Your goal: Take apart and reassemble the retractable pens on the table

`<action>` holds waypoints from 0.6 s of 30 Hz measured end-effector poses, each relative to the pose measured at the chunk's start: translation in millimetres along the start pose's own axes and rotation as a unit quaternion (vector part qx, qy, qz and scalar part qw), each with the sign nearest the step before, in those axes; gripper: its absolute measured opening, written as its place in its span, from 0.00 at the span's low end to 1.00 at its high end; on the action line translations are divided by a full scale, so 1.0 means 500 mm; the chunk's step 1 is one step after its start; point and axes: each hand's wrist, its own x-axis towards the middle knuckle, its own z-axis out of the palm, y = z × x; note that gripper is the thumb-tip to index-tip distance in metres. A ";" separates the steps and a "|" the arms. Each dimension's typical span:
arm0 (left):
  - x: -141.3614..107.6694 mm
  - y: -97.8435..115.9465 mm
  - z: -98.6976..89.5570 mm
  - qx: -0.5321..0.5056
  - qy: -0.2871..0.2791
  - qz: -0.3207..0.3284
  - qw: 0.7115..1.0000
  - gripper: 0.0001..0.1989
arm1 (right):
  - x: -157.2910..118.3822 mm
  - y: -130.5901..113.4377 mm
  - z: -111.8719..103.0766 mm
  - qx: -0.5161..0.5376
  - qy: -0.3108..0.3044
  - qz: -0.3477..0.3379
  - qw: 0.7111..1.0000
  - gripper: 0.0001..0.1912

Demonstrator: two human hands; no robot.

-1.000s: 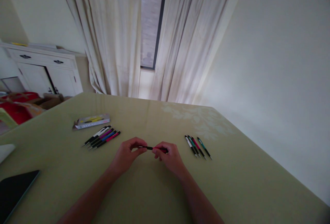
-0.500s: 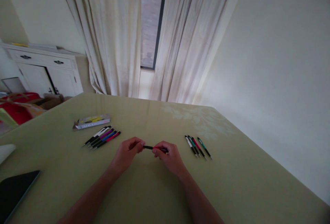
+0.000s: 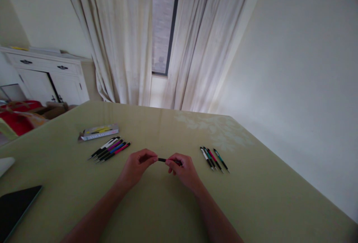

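Between my two hands a pen [image 3: 162,160] lies crosswise, a short black stretch of it showing. My left hand [image 3: 139,164] pinches its left end between thumb and fingertips. My right hand [image 3: 181,166] is closed round the other end, which is mostly hidden by the fingers. To the left lies a row of several pens [image 3: 113,149] with white, purple, blue and pink barrels and black grips. On the right is another group of pens [image 3: 212,159] in white, green and pink, with one green pen [image 3: 221,160] slightly apart from them.
A slim pen box [image 3: 100,132] lies behind the left row, its left end flap open. A dark flat device [image 3: 19,209] and a white object [image 3: 6,165] sit at the table's left edge. Beyond the table [image 3: 165,205] are curtains [image 3: 123,49] and a white cabinet [image 3: 50,75].
My left hand has shifted slightly right, towards my right hand, and less of the pen shows between them. The pink part visible earlier beside my right fingers is now mostly covered.
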 end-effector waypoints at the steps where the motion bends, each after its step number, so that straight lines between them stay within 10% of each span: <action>1: 0.001 0.000 0.000 -0.007 0.005 -0.001 1.000 0.16 | 0.000 0.000 0.000 0.002 0.003 -0.001 1.000 0.15; 18: 0.000 0.007 0.003 -0.030 -0.018 -0.025 0.999 0.15 | -0.003 0.008 -0.007 -0.061 0.009 -0.020 0.998 0.15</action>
